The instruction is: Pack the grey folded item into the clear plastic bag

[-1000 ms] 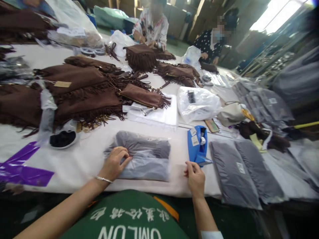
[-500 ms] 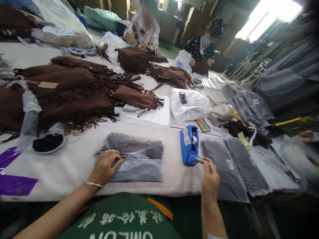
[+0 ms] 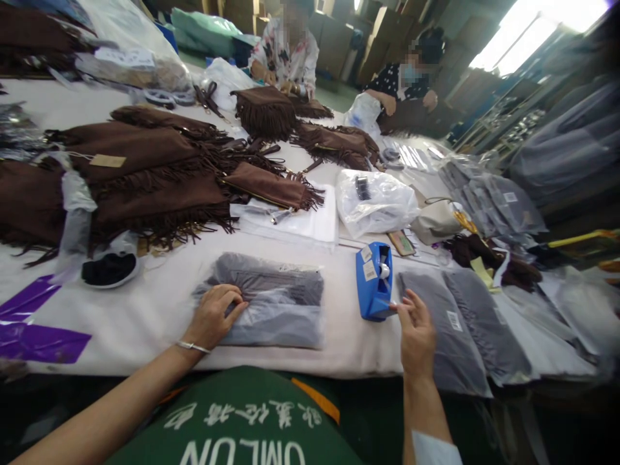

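Your left hand (image 3: pixel 213 316) lies flat on the near-left end of the grey bagged garment (image 3: pixel 271 300), fingers curled and pressing the plastic down; it is pinning the bag, not gripping it. The bag lies flat on the white table (image 3: pixel 145 316), stretching away to the right of that hand.

Your right hand (image 3: pixel 415 329) is at the near tip of the blue tape dispenser (image 3: pixel 374 281). Thumb and forefinger are pinched together right at the cutter end; the tape itself is too thin and clear to make out, so I cannot tell whether you actually have any between them. The other fingers are loosely spread. The dispenser stands upright just ahead and left of that hand, touching or nearly touching the fingertips, and sits between the bagged garment and the stack of grey bagged pieces (image 3: pixel 465 329) that lies directly right of, and partly under, your right hand.

Beyond your left hand: a white dish with something black in it (image 3: pixel 109 271) further left, purple sheets (image 3: pixel 39 336) at the table edge left of that, and brown fringed garments (image 3: pixel 145 181) spread well behind. Straight ahead of the dispenser is a clear plastic bag (image 3: pixel 375 203) with a small dark comb-like item inside, and a flat white sheet (image 3: pixel 300 223) beside it.

Two other people (image 3: pixel 290 51) work at the far end of the table, well apart from your hands.
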Available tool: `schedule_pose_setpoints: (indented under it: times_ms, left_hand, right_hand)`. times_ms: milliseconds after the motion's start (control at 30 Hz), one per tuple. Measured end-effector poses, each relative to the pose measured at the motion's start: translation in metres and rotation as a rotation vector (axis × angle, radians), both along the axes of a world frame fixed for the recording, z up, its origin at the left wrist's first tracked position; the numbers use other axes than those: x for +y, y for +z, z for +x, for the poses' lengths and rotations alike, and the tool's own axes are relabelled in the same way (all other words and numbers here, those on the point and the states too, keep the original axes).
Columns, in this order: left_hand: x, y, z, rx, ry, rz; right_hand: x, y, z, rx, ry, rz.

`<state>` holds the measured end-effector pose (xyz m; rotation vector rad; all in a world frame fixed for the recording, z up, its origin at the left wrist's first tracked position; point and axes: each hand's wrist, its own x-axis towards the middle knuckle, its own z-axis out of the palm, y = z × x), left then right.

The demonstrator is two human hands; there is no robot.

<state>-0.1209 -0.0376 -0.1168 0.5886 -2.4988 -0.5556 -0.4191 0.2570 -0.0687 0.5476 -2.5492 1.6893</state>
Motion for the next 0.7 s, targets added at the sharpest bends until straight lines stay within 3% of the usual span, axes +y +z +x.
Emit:
schedule_pose_setpoints:
  times_ms: [100,233,333,400,500,600,700]
  left_hand:
    - [0.002,-0.001,0.001,-0.015,0.005,0.018]
    - [0.003,-0.002,0.004,-0.017,0.022,0.043]
    - [0.003,-0.002,0.004,-0.005,0.018,0.077]
    - [0.002,-0.002,0.004,0.006,0.003,0.101]
    - [0.001,-0.001,0.003,0.018,-0.004,0.112]
    - [0.000,-0.001,0.003,0.003,0.000,0.097]
    - [0.001,0.000,0.004,-0.018,0.012,0.078]
  right_hand:
    - [0.010,-0.015,0.019,0.032,-0.133,0.000]
    - [0.031,-0.035,0.024,-0.068,-0.192,0.136]
    - [0.035,-0.032,0.029,-0.056,-0.172,0.169]
    - [0.021,-0.021,0.039,-0.009,0.013,0.147]
    - [-0.032,0.002,0.060,0.009,0.571,0.166]
    - [-0.104,0.016,0.077,0.131,1.085,0.346]
    - [-0.160,0.017,0.087,0.381,1.280,0.608]
